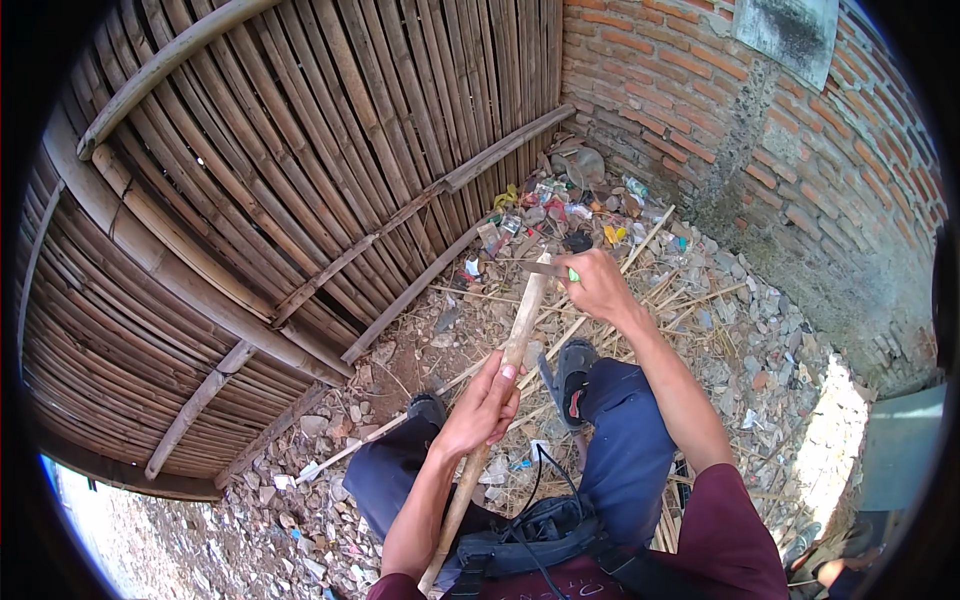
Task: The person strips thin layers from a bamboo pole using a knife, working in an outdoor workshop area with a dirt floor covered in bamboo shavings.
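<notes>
A long pale wooden stick [524, 318] slants up from my lap, its far end whittled lighter. My left hand [484, 402] is wrapped round its middle, the thumb lying along the wood. My right hand [598, 284] is closed on a knife [543, 268] with a green handle, part of which shows between the fingers. The knife's blade lies across the stick close to its far tip and seems to touch it. A flat grey blade-like tool [549, 378] rests beside my right shoe [574, 372]; its kind is unclear.
Rubble and litter [560, 205] cover the ground, with thin split strips [655, 235] scattered over it. A bamboo slat wall [330, 140] rises on the left, a brick wall [690, 110] at the back right. Part of another person [830, 572] shows at the lower right.
</notes>
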The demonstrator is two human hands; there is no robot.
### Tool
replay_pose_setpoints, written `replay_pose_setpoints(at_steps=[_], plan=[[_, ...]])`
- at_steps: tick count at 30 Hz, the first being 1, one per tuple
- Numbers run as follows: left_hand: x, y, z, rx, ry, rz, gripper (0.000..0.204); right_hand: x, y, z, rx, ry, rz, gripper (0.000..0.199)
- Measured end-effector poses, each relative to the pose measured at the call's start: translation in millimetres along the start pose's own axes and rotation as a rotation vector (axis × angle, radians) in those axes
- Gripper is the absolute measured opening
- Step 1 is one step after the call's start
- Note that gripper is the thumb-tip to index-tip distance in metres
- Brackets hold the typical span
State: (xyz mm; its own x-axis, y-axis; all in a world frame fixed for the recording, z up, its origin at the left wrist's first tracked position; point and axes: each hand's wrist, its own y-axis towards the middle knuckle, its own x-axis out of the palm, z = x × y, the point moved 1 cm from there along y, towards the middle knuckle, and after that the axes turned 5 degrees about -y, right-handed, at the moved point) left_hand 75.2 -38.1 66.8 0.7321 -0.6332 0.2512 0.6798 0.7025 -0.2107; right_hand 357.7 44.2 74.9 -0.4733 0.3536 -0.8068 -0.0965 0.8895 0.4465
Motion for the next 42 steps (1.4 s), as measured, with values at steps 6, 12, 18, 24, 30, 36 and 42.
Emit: replay_pose_setpoints(at_steps=[6, 12, 18, 24, 30, 36, 42], plan=[[-1, -3, -7, 0.008, 0.041, -0.014, 0.029, -3, 2, 4, -0.028, -0.064, 0.014, 0.042], [-4, -1, -3, 0.014, 0.080, 0.049, 0.027, 11, 3, 1, 0.046, -0.179, 0.075, 0.030], [-5, -4, 2, 0.056, 0.153, 0.115, 0.027, 20, 12, -9, 0.104, -0.252, 0.122, 0.013], [-14, -13, 8, 0.050, 0.127, 0.132, 0.030, 33, 27, -16, 0.253, -0.195, 0.137, 0.019], [-8, -34, -3, 0.055, 0.048, -0.027, 0.032, 4, -6, 132, 0.572, -0.292, 0.207, 0.027], [-17, -41, 4, 0.028, 0.054, 0.041, 0.032, -2, -23, 74, 0.439, -0.057, -0.018, 0.029], [-10, -27, 6, -0.091, -0.120, -0.019, 0.030, -5, -16, 37, 0.030, 0.019, 0.094, 0.033]])
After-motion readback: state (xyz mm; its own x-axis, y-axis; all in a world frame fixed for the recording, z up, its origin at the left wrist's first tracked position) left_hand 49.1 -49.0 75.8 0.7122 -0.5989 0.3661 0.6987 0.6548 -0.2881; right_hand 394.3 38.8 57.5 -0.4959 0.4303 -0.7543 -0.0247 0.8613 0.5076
